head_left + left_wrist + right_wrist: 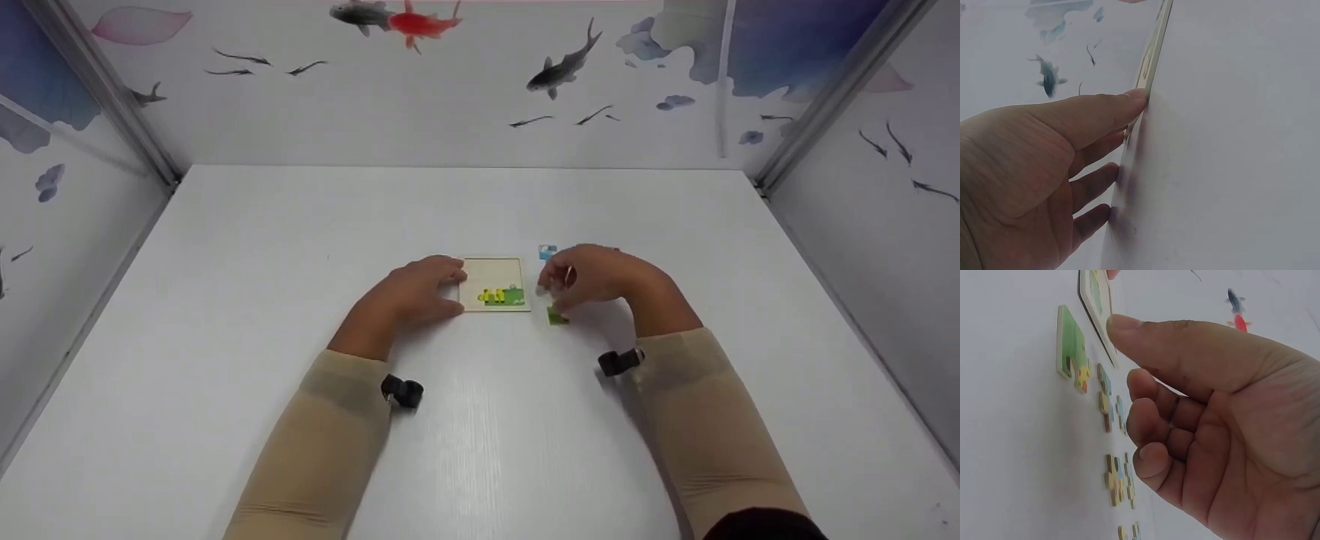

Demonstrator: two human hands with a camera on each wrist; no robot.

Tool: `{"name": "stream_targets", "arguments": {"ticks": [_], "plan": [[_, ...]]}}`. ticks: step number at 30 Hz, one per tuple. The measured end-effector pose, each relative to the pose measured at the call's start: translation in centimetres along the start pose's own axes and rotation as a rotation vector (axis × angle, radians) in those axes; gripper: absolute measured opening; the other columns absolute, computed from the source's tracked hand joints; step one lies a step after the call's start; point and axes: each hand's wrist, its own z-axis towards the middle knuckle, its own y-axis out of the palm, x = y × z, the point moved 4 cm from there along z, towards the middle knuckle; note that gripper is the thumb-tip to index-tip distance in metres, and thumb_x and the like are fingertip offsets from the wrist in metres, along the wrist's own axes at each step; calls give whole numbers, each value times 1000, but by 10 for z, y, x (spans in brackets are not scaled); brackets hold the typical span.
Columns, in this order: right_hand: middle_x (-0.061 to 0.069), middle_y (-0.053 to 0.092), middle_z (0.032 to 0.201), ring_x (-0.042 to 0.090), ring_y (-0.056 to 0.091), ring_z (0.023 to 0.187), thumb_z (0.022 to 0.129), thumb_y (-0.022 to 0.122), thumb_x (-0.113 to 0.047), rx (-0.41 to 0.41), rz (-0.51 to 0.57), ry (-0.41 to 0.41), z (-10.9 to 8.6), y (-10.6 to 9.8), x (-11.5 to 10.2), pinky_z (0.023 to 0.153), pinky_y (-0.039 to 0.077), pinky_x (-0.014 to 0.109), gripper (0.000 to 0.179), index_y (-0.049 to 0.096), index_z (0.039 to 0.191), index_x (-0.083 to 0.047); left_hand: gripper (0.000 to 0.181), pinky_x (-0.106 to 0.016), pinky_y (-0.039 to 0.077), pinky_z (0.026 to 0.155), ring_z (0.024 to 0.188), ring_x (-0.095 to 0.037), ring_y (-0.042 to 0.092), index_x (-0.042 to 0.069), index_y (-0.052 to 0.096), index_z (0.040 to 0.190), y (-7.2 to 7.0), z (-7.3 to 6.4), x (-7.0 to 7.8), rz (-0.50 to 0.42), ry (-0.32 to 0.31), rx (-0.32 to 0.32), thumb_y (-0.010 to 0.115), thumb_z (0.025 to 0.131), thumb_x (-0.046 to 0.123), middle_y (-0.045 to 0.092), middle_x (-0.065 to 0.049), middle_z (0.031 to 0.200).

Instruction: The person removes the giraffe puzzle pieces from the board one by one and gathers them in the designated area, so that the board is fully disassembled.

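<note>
A shallow wooden puzzle tray (487, 270) lies on the table, with joined green and yellow jigsaw pieces (504, 296) in its near right corner. My left hand (420, 289) rests at the tray's left side. In the left wrist view its thumb (1123, 107) touches the tray edge (1154, 62), and its other fingers extend down to the tabletop. Right of the tray hovers my right hand (600, 274), fingers loosely bent and thumb apart from them, nothing visible between. A green jigsaw piece (1072, 343) lies below its thumb. The hand partly hides the loose pieces in the head view.
Several loose jigsaw pieces (1113, 479) lie in rows on the table to the right of the tray. One blue piece (547, 252) shows beyond my right hand. White panels (450, 112) with painted fish enclose the table's back and sides.
</note>
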Motion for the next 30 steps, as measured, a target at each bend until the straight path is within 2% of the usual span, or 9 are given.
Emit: {"name": "stream_targets", "arguments": {"ticks": [9,16,26,30], "plan": [[0,69,113,23,62,106,89,88,-25,19,4,-69,14,7,-38,87,55,38,32,76,119,-30,60,-52,24,136,166,-24,28,22,55,157,-1,1,-1,18,-13,-7,72,101,35,38,6,174],[0,70,115,23,62,108,91,86,-21,20,33,-128,22,14,-63,92,55,40,29,75,118,-26,61,-52,25,136,166,-24,29,22,55,157,0,2,-2,27,-24,-4,73,101,36,38,6,174],[2,69,107,22,63,101,92,84,-17,59,132,-130,27,19,-57,86,57,35,28,76,118,-24,60,-52,26,135,165,-24,29,22,56,156,0,1,2,13,-16,-1,73,101,36,39,6,173],[0,71,106,22,62,100,90,86,-19,59,118,-138,29,25,-57,87,55,36,28,77,116,-25,60,-52,26,135,165,-24,30,21,57,155,0,1,2,5,-8,4,74,100,36,40,6,173]]}}
